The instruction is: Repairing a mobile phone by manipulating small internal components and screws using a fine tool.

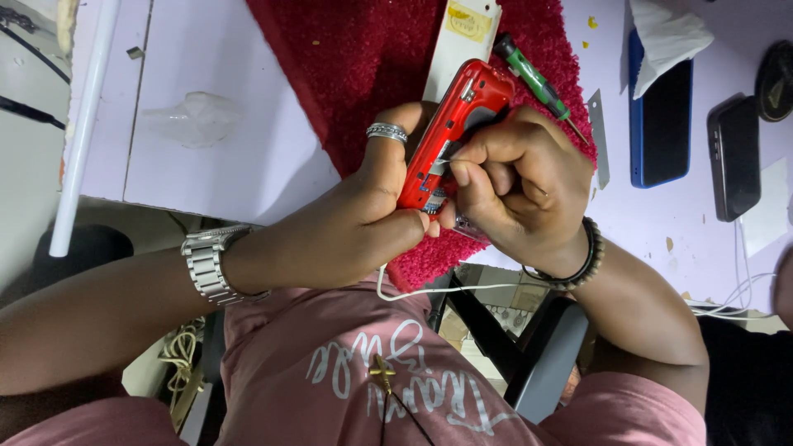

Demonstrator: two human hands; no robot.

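A small red mobile phone (457,116), its back opened, is gripped in my left hand (376,206), which wears a silver ring and a metal wristwatch. My right hand (520,182), with a dark bead bracelet at the wrist, pinches a thin metal tool against the phone's open side. Both hands hover over a dark red mat (363,58) on a pale table (223,124).
A green-handled screwdriver (535,83) and a white strip (458,41) lie on the mat. To the right are a metal blade (600,136), a blue phone (659,124) under a white tissue (665,33), and a black phone (733,157). A white cable (496,289) runs below my hands.
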